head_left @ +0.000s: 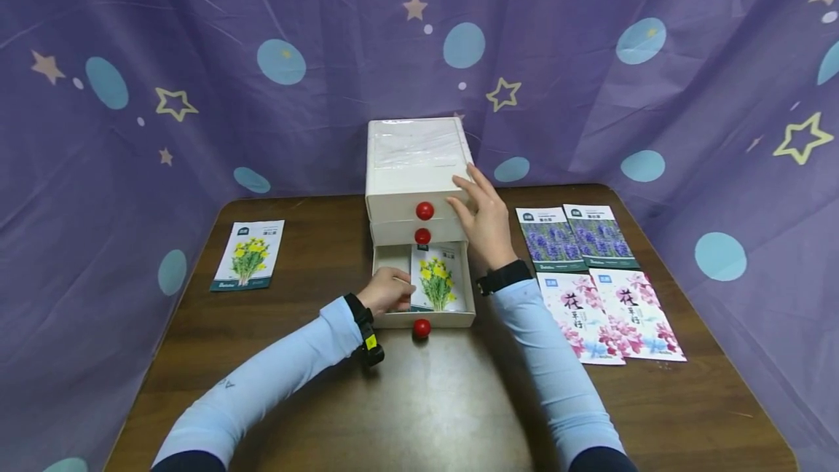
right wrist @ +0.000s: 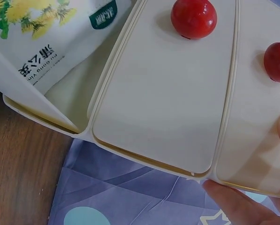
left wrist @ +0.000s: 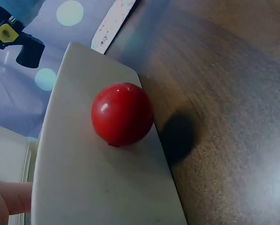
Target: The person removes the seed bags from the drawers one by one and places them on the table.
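A white three-drawer box with red knobs stands at the back of the table. Its bottom drawer is pulled out. Inside lies a seed packet with yellow flowers, seen partly in the right wrist view. My left hand reaches over the drawer's left side and pinches the packet's left edge; in the left wrist view a finger shows behind the drawer front with its red knob. My right hand rests against the box's upper right side, fingers extended and thumb toward the front.
Another yellow-flower seed packet lies on the table's left. On the right, two purple-flower packets lie above two pink-flower packets. A purple curtain hangs close behind the table.
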{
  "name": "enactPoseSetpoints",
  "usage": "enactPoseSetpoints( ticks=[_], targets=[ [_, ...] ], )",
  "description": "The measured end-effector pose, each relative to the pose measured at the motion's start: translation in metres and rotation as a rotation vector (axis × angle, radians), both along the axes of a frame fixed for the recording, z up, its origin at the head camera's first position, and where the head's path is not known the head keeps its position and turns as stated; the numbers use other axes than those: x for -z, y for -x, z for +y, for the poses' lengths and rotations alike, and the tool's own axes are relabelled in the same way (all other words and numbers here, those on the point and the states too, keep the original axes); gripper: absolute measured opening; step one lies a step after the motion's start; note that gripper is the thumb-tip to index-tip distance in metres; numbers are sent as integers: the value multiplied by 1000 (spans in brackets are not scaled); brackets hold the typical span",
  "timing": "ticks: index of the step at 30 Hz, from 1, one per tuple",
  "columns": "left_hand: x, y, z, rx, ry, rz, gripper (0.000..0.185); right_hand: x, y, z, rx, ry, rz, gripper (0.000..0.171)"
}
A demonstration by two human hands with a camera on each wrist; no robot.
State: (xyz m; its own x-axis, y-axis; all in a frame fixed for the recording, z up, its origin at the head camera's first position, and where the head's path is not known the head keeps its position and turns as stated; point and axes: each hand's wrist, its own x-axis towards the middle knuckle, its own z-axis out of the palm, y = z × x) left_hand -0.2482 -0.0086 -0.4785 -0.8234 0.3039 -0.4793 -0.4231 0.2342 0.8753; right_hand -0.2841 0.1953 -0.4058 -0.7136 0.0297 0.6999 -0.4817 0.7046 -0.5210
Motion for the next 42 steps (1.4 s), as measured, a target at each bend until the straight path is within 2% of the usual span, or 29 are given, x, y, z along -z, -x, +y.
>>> enactPoseSetpoints(
  ticks=[5,9,13,16,20,24,26,30,37,40,42],
  targets=[
    [-6,2,0,-75,-65,-1,21,-1,-1,0,4,3,-25,37],
    [-11,2,-2,-98,-100,-30,21,-1,-2,0,7,0,-37,37],
    [-19,-1,-9,-134,-187,-102,25,0,-1,1,3,-8,-32,38],
    [-25,-4,-16,-159,-309,-177,30,0,-1,0,5,-11,-17,38],
    [-34,-9,-25,-111,-458,-275,36,0,-1,1,3,-7,-2,37],
    [-44,-20,-39,-25,-521,-345,39,0,0,1,-5,-7,-5,37],
    [-47,-27,-48,7,-521,-360,41,1,0,1,-1,-11,-5,38],
    [-50,-43,-69,64,-468,-336,46,0,1,1,12,-9,3,38],
    [-53,-64,-120,186,-352,-228,45,0,2,0,14,-12,8,37],
    [-59,-65,-143,167,-342,-198,42,0,3,0,14,-10,6,38],
    [-64,-61,-159,115,-350,-178,37,1,3,0,19,-13,-1,38]
  ],
)
